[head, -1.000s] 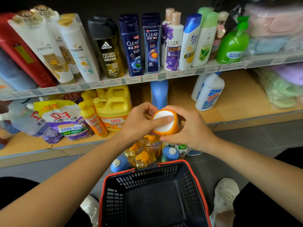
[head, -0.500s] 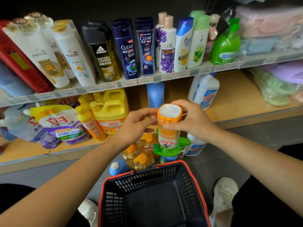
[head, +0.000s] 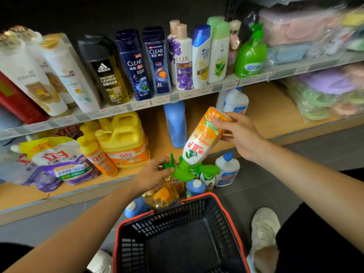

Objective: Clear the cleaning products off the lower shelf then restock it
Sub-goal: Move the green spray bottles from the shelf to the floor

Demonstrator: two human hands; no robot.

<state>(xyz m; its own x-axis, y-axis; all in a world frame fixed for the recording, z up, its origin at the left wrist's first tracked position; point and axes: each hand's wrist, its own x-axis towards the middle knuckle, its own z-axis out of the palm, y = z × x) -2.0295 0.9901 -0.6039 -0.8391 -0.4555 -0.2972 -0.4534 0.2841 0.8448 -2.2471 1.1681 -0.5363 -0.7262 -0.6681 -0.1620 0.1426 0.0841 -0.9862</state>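
Right hand [head: 242,134] curled round base of upturned spray bottle [head: 201,140], left hand [head: 153,174] pinching its green trigger [head: 182,170], just off lower shelf [head: 266,107] front edge. We fear trigger squeeze sprays, or slip.

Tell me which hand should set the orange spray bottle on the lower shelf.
Right. The right hand grips the orange spray bottle round its body, close to bare lower shelf; the left hand holds only its green trigger head. The bottle is upside down, so probably turn it upright first.
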